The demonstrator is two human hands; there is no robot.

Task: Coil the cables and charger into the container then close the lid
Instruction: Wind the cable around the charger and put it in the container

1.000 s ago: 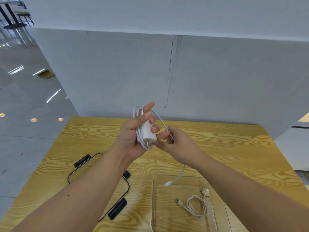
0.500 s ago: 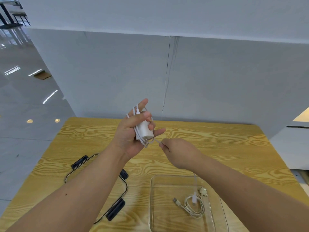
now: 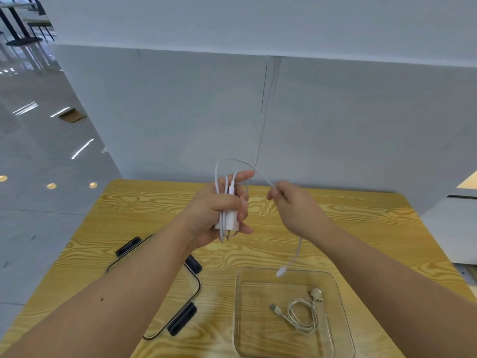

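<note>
Above the wooden table (image 3: 361, 228), in the single head view, both hands worked in the air behind the clear container (image 3: 343, 319), which sat open at the table's near edge. The left hand (image 3: 219, 210) was closed around the white charger (image 3: 228, 219), prongs pointing down, with several turns of its white cable (image 3: 255, 171) already lying lengthwise over the charger body and across the fingers. Held that way, the charger served as a core for the winding, and the thumb and curled fingers pinned the turns so they would not slip off. The index finger stood out straight past the top loop, probably to keep that loop from sliding.

The right hand (image 3: 296, 208), level with the left and further along the table's far edge, pinched the cable between thumb and fingertips, palm turned down and wrist cocked. From that pinch the cable arched back up to the left hand, and the free tail dropped down so that its connector (image 3: 280, 273) hung just over the container's far rim. Motion blur made it hard to say whether the tail touched the rim.

Inside the container, 1 other cable (image 3: 302, 316) lay already coiled on the bottom, toward the corner nearest the right forearm. The lid (image 3: 198, 285), with black clips, lay flat on the table beside the container, partly under the left forearm. By my reading, 1 or 2 turns remained before the charger bundle could go in.
</note>
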